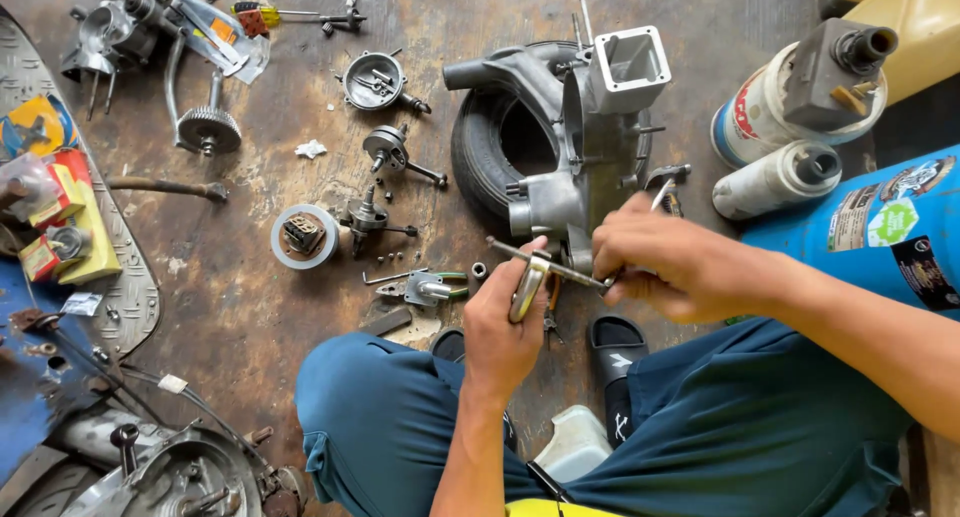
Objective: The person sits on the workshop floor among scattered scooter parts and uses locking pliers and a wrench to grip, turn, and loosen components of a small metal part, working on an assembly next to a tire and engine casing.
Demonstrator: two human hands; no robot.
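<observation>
My left hand [503,329] grips a small shiny curved metal part [528,289] in front of my knees. My right hand [668,263] holds a thin metal rod [545,264] that crosses over that part and points left. Both hands hover just below a grey engine casing [590,147], which lies on a small black tyre [487,157] on the stained floor. A pair of pliers [552,307] lies under my hands.
Loose engine parts [385,152], a gear on a shaft [208,129], a roll of tape [304,237] and screwdrivers [290,17] lie scattered on the floor to the left. Spray cans [775,180] and a blue cylinder [880,227] stand to the right. A black sandal [615,349] is between my legs.
</observation>
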